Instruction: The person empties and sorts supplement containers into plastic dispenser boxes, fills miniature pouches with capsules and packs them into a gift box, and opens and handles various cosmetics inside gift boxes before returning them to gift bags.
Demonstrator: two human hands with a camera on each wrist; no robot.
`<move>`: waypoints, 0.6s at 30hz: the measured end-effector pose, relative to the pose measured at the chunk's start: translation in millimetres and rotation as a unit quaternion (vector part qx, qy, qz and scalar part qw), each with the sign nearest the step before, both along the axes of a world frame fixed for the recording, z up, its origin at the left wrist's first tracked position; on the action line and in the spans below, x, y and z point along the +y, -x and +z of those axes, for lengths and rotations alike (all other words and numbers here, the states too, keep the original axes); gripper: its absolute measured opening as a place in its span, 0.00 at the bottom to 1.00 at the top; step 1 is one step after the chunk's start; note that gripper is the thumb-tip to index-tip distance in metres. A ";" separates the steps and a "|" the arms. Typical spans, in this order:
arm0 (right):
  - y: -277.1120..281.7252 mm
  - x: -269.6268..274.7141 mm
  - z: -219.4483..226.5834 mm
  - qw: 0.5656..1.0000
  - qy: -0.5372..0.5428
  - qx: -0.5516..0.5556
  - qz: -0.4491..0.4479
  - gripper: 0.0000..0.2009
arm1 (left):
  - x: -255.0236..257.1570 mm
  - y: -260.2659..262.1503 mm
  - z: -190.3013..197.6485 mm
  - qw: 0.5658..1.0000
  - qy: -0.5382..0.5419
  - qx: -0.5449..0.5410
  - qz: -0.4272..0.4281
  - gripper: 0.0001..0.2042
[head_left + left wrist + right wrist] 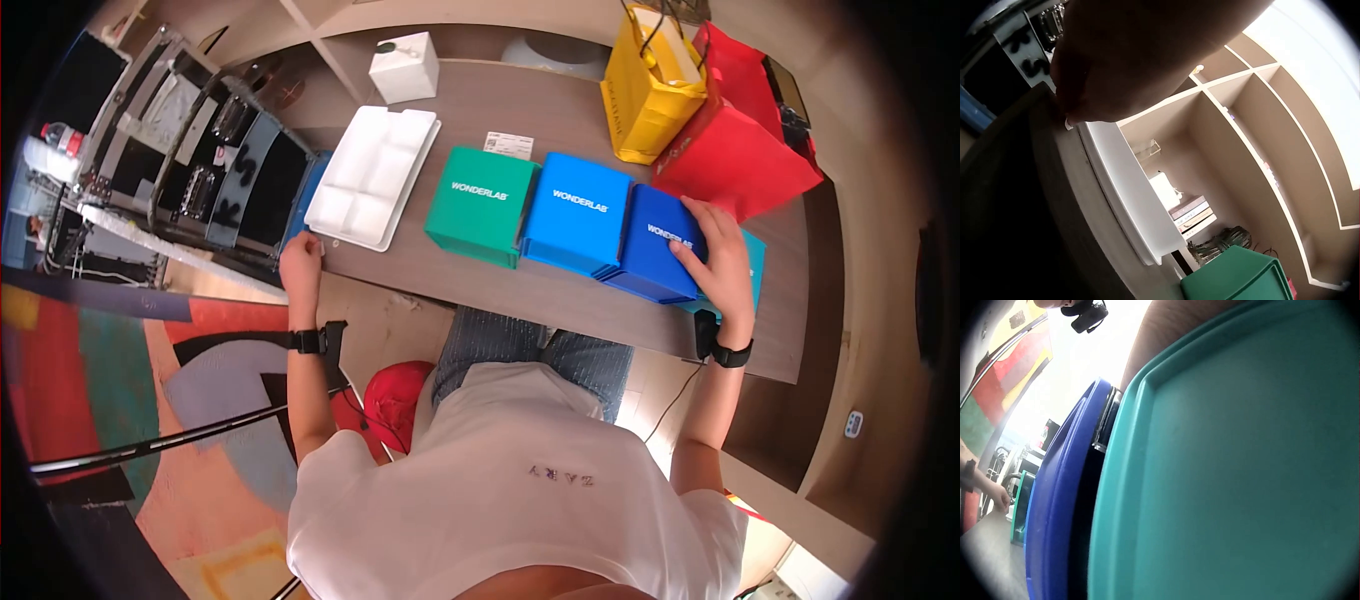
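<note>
My right hand rests on the dark blue WONDERLAB box, fingers spread near its far right corner and the thumb on its lettering. Right beside that box, partly hidden under the hand, is a teal box, whose rimmed face fills much of the right wrist view. My left hand lies at the table's left front corner with loosely curled fingers, close to the near end of a white compartment tray. To the tray's right stand a green box and a bright blue box.
A yellow paper bag and a red bag stand at the back right. A white cube-shaped box sits behind the tray. Behind the green box lies a printed card. Black equipment racks are on the left.
</note>
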State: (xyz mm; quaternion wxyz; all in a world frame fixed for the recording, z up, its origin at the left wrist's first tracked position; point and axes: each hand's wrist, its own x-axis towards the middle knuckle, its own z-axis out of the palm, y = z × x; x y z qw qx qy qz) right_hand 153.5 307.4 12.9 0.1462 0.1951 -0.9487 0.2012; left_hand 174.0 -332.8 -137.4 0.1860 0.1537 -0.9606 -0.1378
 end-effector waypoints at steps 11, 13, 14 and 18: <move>1.2 2.2 -3.0 1.000 0.001 -0.003 -0.006 0.28 | -13.6 -11.8 -29.1 0.993 0.025 0.113 0.037 0.15; 1.1 3.0 -3.9 1.000 -0.006 0.004 -0.004 0.28 | 0.5 -11.6 -20.2 0.991 0.058 0.120 0.029 0.14; 0.4 2.6 -3.8 1.000 -0.007 0.004 -0.006 0.28 | 13.4 -11.5 -10.9 0.988 0.090 0.125 0.023 0.13; 1.0 0.8 -0.7 0.999 -0.040 0.024 -0.010 0.29 | 87.1 -6.5 47.1 0.970 -0.010 0.217 -0.106 0.15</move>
